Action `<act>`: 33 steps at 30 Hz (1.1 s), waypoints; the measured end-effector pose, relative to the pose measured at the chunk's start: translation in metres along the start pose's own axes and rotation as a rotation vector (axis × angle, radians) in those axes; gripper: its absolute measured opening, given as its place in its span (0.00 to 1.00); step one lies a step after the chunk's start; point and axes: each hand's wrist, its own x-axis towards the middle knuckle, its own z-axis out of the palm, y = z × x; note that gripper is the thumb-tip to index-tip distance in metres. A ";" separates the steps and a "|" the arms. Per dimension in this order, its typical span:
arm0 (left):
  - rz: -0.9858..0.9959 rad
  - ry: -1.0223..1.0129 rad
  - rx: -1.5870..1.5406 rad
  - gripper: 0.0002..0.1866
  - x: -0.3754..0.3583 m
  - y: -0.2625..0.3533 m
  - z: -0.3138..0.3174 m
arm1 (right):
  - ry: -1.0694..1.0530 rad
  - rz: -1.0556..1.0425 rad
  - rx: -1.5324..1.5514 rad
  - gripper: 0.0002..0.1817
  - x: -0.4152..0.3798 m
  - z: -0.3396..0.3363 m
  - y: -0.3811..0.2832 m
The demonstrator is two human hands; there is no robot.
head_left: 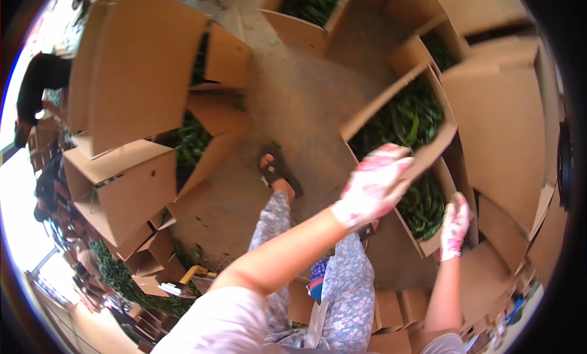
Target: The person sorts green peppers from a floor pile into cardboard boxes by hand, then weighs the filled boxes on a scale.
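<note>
white sleeve (214,320), left arm, nearest the lens; floral trousers (345,274) between the arms.
left hand (374,186), in a stained white-and-red glove: appears closed on the near end of a cardboard flap (433,153). flap's long axis runs from that grip forward and to the right; left hand is the nearer of the two.
right hand (455,225), gloved alike: beside the outer wall of the packed carton (382,106), fingers extended; whether it grips cannot be told.
packed carton: front right of the person, top open; long green peppers (422,207) show on both sides of the flap. one carton or two abutting, cannot tell.
dark sandal (281,173), one, on bare floor (299,103).
open carton (140,183), left: leafy-looking green produce (192,146) within.
far carton (296,30), ahead: green produce (312,2), blurred.
person in dark clothing (46,73), far left edge.
</note>
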 end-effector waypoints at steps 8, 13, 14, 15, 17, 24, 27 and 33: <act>-0.483 0.619 1.166 0.40 -0.034 -0.003 -0.492 | -0.130 -1.289 -0.106 0.27 0.026 0.189 -0.502; -1.253 0.805 0.120 0.41 -0.055 -0.046 -0.585 | -0.357 -1.606 -0.976 0.20 0.048 0.285 -0.679; -1.311 0.794 0.096 0.34 -0.057 -0.056 -0.585 | -0.732 -1.479 -1.102 0.12 0.055 0.273 -0.698; -1.311 0.783 0.071 0.34 -0.070 -0.073 -0.592 | -0.624 -1.536 -1.057 0.06 0.058 0.281 -0.695; -1.180 0.859 -0.544 0.27 -0.098 -0.108 -0.610 | -0.594 -1.708 -1.014 0.06 0.068 0.278 -0.684; -0.954 0.773 -0.709 0.23 -0.049 -0.030 -0.541 | -0.567 -1.781 -0.900 0.04 0.115 0.177 -0.657; -0.833 0.739 -0.864 0.24 0.011 0.009 -0.479 | -0.505 -1.667 -0.975 0.04 0.164 0.095 -0.633; -0.670 0.420 -0.781 0.24 0.142 -0.013 -0.321 | -0.444 -1.242 -1.286 0.05 0.225 -0.061 -0.525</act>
